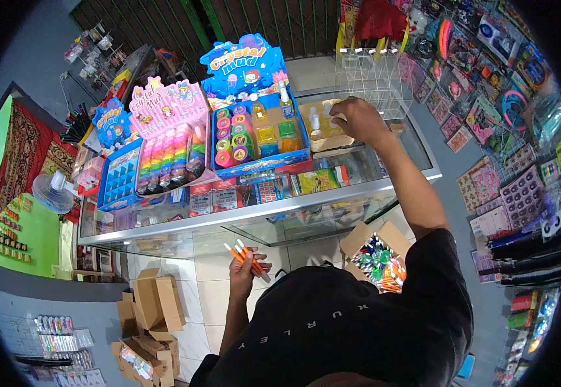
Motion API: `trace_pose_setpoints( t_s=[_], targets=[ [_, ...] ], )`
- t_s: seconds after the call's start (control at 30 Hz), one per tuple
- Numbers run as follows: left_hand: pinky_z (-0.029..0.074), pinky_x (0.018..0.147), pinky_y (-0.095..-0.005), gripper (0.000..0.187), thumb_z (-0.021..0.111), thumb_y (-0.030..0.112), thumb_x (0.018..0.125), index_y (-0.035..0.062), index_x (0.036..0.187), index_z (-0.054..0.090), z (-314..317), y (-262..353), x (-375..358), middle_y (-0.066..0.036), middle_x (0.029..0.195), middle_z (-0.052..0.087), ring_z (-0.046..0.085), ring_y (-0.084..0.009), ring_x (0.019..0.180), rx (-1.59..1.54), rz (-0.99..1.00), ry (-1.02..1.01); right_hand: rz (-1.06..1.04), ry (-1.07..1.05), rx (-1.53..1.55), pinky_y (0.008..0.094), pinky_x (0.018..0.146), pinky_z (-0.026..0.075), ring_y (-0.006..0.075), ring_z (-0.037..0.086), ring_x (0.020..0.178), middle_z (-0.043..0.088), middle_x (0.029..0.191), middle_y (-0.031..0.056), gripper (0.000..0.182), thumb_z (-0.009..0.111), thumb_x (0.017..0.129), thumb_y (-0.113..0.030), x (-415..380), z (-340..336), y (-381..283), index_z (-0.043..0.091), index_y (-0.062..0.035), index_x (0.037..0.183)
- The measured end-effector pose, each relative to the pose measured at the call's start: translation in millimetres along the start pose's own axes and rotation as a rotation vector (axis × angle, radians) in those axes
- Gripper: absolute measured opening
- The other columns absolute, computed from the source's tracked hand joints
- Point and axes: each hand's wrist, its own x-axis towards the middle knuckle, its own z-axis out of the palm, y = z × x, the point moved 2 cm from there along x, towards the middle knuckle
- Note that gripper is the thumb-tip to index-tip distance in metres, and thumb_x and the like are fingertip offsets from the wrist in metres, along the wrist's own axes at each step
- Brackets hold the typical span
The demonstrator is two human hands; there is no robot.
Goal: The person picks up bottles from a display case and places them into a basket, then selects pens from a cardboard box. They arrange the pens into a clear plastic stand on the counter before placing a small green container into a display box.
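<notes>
My left hand (pixel 248 266) is closed around a few orange pens (pixel 239 251) with white ends, held in front of the glass counter. On the counter top, my right hand (pixel 360 119) reaches over a shallow cardboard tray (pixel 332 143). Its fingers curl down at the tray, and what they grip, if anything, is hidden. Small clear bottles (pixel 315 121) stand in the tray beside these fingers. Left of the tray sits a blue Crystal Mud display box (pixel 261 169) with round colourful tubs and jars of yellow, green and orange slime.
The glass counter (pixel 280 205) also bears a pink Crystal Mud box (pixel 169 106) and a blue divided box (pixel 120 177). An open carton (pixel 393 240) of pens stands on the floor near my right side. More cartons (pixel 158 303) lie at left. Packaged goods hang on the right wall.
</notes>
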Motion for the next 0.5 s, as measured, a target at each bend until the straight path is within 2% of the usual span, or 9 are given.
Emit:
trace_pose_setpoints(
  t_s=[0.2, 0.5],
  targets=[
    [0.059, 0.067, -0.0374, 0.034, 0.049, 0.03, 0.102, -0.0011, 0.117, 0.05, -1.4, 3.3, -0.2, -0.017, 0.093, 0.066, 0.071, -0.0272, 0.075, 0.007, 0.006, -0.004, 0.019, -0.002, 0.056, 0.041, 0.08, 0.054, 0.0313, 0.067, 0.088, 0.071, 0.095, 0.0118, 0.018, 0.072, 0.079, -0.016, 3.9, -0.9, 2.4, 0.072, -0.0092, 0.096],
    [0.059, 0.065, -0.0372, 0.036, 0.049, 0.031, 0.101, -0.0015, 0.118, 0.049, -2.2, 3.0, -3.1, -0.018, 0.094, 0.066, 0.071, -0.0284, 0.075, 0.014, -0.001, 0.004, 0.004, -0.023, 0.045, 0.041, 0.081, 0.054, 0.0321, 0.067, 0.087, 0.071, 0.093, 0.013, 0.018, 0.071, 0.079, -0.016, 8.6, -1.5, -1.1, 0.072, -0.0083, 0.095]
  ],
)
